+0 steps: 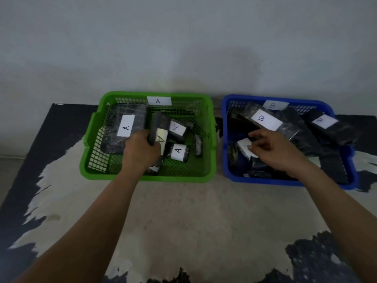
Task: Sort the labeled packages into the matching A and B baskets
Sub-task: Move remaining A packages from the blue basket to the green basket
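A green basket [211, 111] labeled A stands at the left, and a blue basket [224, 119] labeled B at the right. Both hold several black wrapped packages with white labels. My left hand [140, 152] is inside the green basket, shut on a black package [160, 127] held tilted on edge, its white label facing right. My right hand [273, 148] hovers over the blue basket's left part, fingers apart, just above a package with a white label [243, 147]. A large B package [267, 119] lies behind that hand.
The baskets sit side by side against a grey wall on a worn black and white surface [183, 211]. A large A package [124, 127] leans in the green basket's left half. Another B package [326, 123] rests on the blue basket's right rim.
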